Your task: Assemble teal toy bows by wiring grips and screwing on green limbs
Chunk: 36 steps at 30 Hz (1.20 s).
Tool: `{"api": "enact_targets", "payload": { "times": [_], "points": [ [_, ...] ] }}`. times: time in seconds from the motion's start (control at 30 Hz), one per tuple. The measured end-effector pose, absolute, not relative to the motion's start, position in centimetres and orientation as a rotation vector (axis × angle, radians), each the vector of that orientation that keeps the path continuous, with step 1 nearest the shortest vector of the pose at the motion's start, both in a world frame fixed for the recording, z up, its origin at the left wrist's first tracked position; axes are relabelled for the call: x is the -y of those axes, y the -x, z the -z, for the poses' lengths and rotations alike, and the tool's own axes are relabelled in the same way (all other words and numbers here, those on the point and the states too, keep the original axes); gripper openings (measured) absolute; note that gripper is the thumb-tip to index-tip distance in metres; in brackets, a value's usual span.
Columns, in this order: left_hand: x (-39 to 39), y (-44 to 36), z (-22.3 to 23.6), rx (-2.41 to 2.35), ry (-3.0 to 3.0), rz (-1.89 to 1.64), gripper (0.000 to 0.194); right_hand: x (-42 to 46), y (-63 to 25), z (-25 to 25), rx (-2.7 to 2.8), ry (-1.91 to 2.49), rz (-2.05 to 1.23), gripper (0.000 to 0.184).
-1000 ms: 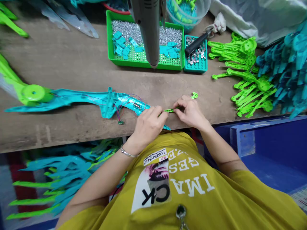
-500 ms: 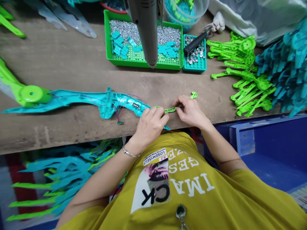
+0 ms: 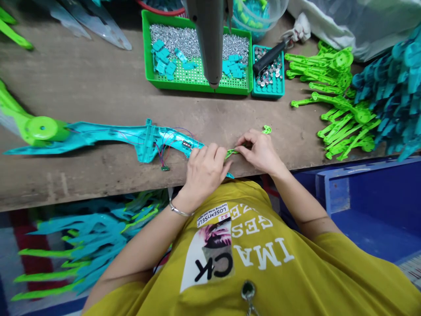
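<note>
A blue plastic toy bow shell [image 3: 112, 133] lies along the table's front edge. Thin red and blue wires run in it, a small green circuit board [image 3: 165, 168] hangs from them, and a spring-like metal part [image 3: 187, 145] sits near its right end. My left hand [image 3: 205, 169] is closed over that end, where a slim lime-green arm [image 3: 267, 129] meets the shell; its fingers hide the joint. My right hand [image 3: 260, 150] pinches the middle of the lime-green arm, and any wire between the fingertips is too small to make out. At the shell's left end sits a round lime-green hub [image 3: 45, 128].
A grey power screwdriver [image 3: 210, 48] hangs over a green tray [image 3: 197, 86] of screws and blue pieces. Beside it stands a small teal tray [image 3: 268, 92] with metal discs and a black-handled tool [image 3: 269, 58]. Lime-green arms [image 3: 338, 101] and blue shells [image 3: 391, 87] are piled right.
My left hand's fingers have shifted and spread flatter over the joint. The right hand has moved slightly left along the lime-green arm. The screwdriver appears slightly further right.
</note>
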<state>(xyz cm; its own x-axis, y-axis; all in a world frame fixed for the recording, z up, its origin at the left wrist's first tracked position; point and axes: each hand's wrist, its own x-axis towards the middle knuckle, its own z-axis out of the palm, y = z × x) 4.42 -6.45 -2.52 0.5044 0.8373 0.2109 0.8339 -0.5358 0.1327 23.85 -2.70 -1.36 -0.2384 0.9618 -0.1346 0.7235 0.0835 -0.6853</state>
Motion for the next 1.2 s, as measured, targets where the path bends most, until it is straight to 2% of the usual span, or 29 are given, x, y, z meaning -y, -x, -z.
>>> {"api": "enact_targets", "payload": {
  "times": [0.47, 0.87, 1.2],
  "points": [
    [6.3, -7.5, 0.1, -1.698, -2.430, -0.045, 0.024, 2.3, -23.5, 1.0, 2.073, 1.717, -0.924, 0.008],
    [6.6, -4.9, 0.7, -1.606, -2.499, -0.199, 0.021, 2.2, -23.4, 1.0, 2.075, 1.738, -0.937, 0.007],
    [5.0, -3.7, 0.1, -1.644, -2.421, -0.172, 0.022, 2.2, -23.3, 1.2, 2.131, 1.678, -0.977, 0.018]
  ]
}}
